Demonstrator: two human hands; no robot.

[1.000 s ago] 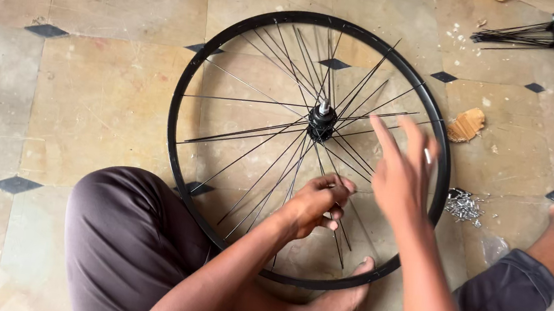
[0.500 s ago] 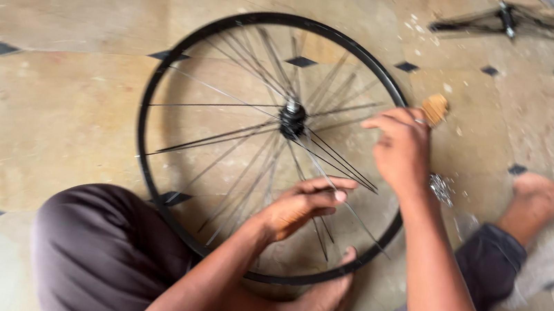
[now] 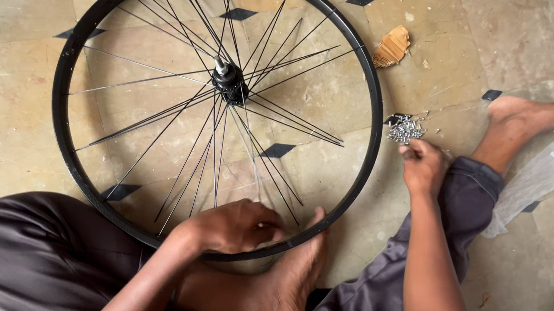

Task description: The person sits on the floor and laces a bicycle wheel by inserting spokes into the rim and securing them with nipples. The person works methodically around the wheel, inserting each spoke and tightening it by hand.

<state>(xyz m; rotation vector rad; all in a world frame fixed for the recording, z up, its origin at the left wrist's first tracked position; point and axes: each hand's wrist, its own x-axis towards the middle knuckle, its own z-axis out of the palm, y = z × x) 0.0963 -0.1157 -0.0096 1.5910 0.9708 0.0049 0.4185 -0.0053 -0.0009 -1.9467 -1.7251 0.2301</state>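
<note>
Beside the wheel rim (image 3: 373, 118), my right hand (image 3: 422, 166) pinches at the nipple pile (image 3: 405, 128); left hand (image 3: 234, 227) grips spokes (image 3: 250, 149). Risk: nipples scatter if nudged.

wheel (image 3: 218, 107) flat on floor (image 3: 4, 110) | nipple pile (image 3: 404, 128) right of rim | cardboard scrap (image 3: 392, 47) behind pile

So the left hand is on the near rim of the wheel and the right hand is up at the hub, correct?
Not quite. The left hand is at the near rim of the wheel, but the right hand is not at the hub: the head view shows it outside the rim, at the small pile of metal pieces on the floor.
</note>
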